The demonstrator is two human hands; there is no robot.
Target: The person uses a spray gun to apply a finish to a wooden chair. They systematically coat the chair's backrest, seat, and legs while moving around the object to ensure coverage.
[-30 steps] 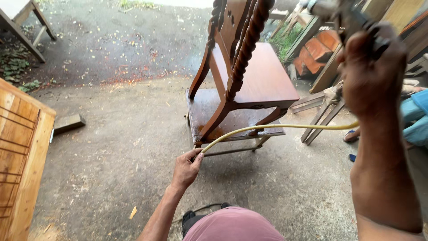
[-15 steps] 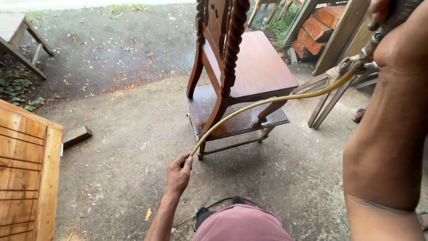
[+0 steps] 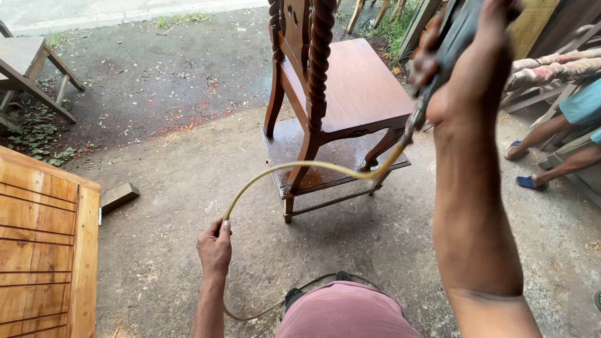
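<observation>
A dark red-brown wooden chair point(image 3: 350, 87) with twisted back posts stands on a low wooden platform point(image 3: 332, 159) on the concrete ground. My right hand point(image 3: 466, 56) is raised at the upper right, closed around a grey spray tool point(image 3: 438, 62) whose lower end joins a yellowish hose point(image 3: 294, 169). The hose curves down and left in front of the chair to my left hand point(image 3: 215, 247), which grips it low over the ground. Behind my left hand the hose loops past my knee in pink shorts point(image 3: 347, 310).
A light slatted wooden panel point(image 3: 44, 244) lies at the left, with a small wood block point(image 3: 119, 196) beside it. A grey wooden stool point(image 3: 31, 72) stands at the upper left. Another person's legs in blue sandals point(image 3: 532, 163) are at the right, near stacked furniture.
The view has shifted nearer to the chair. My right hand with the spray tool has moved left and up toward the chair seat; my left hand still holds the hose.
</observation>
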